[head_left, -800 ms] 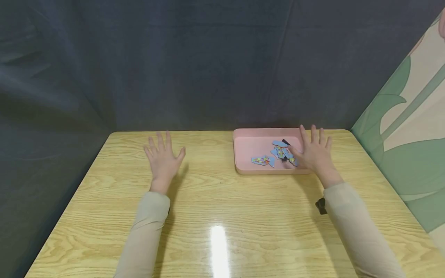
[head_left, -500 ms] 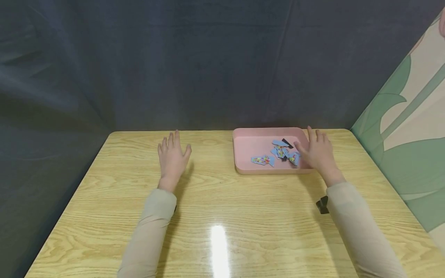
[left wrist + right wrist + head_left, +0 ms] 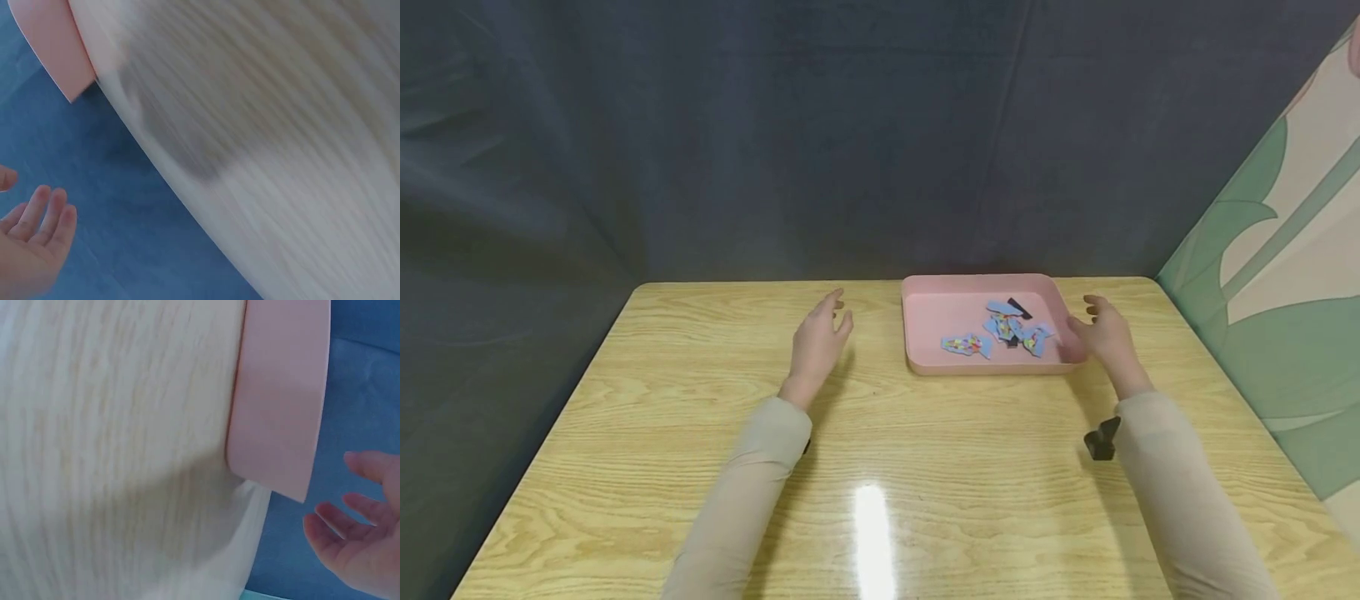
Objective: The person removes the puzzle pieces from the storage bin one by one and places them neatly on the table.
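Observation:
A shallow pink tray (image 3: 940,368) lies at the far side of the table, right of the middle. In it are several light blue pieces with colourful patches (image 3: 967,345), some piled together, and a dark strip (image 3: 1019,308). My left hand (image 3: 817,343) hovers to the left of the tray with fingers loosely bent, holding nothing. Close by the tray's right end is my right hand (image 3: 1108,340), its thumb overlapping the rim in the head view and its fingers gently bent. The right wrist view shows that hand (image 3: 369,531) beside the outer pink wall (image 3: 278,394), with nothing in the fingers.
The pale wooden table (image 3: 700,500) reaches back to a dark blue curtain (image 3: 820,150). A wall panel with green leaf patterns (image 3: 1300,333) borders the right side. A black wrist device (image 3: 1101,442) shows beside the right sleeve.
My left hand has moved right toward the tray, its spread fingers now bent. The right hand has drawn slightly right, from over the tray to its right end, its fingers also bending.

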Demonstrator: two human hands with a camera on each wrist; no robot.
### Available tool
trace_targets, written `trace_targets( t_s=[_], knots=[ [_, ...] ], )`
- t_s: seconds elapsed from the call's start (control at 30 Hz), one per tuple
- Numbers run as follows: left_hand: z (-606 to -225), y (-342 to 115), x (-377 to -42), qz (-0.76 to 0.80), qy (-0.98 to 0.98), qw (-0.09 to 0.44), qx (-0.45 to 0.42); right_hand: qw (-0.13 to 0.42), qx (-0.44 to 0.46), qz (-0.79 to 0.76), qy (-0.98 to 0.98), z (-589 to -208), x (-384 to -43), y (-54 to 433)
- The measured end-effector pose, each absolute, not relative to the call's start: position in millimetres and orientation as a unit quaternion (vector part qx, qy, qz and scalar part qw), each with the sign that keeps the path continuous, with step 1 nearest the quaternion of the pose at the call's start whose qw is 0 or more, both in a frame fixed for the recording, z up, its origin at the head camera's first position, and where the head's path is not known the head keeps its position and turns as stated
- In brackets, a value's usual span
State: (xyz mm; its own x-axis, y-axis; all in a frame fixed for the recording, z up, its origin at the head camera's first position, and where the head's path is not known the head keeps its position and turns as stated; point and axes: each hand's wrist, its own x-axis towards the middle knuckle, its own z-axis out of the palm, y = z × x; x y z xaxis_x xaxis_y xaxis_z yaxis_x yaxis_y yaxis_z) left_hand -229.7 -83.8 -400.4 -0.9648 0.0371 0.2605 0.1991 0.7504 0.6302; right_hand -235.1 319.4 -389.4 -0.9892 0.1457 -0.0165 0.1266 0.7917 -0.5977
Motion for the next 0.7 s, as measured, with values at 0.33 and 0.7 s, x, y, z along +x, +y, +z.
trace_targets(
  t_s=[0.33,0.7],
  knots=[
    [-401.7,-51.3,-238.3,-0.426,-0.898,0.042,-0.098,-0.007,-0.077,0.347,-0.935,-394.6,-231.1,330.0],
    [-398.6,-25.2,-242.9,-0.46,-0.879,-0.026,-0.123,0.0,-0.078,0.333,-0.94,-402.0,-235.4,333.9]
  ],
)
